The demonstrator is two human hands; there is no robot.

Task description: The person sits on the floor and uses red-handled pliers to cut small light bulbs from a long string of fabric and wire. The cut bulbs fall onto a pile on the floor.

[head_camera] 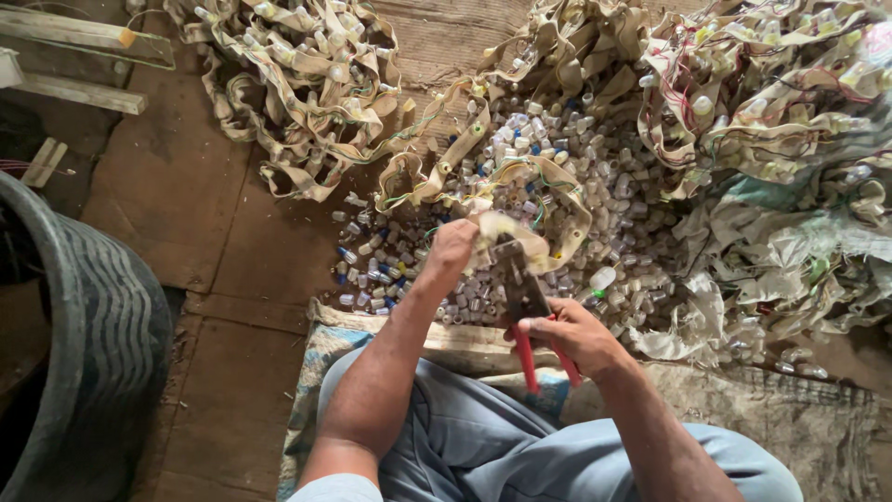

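Strap (pixel 506 226) pinched in left hand (pixel 452 246); right hand (pixel 569 332) grips red-handled cutters (pixel 523 296)

My pliers (pixel 523 296) are dull dark metal with glossy red plastic grips; beside them, the strap (pixel 502 228) is limp matt cloth, the small bottles (pixel 567 177) translucent plastic.

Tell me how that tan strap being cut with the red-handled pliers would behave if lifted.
The tan strap likely hangs floppy: it loops and folds where the left hand pinches it. It probably drags neighbours along, since it runs tangled into the strap heap. The small caps fixed along it may add slight weight.
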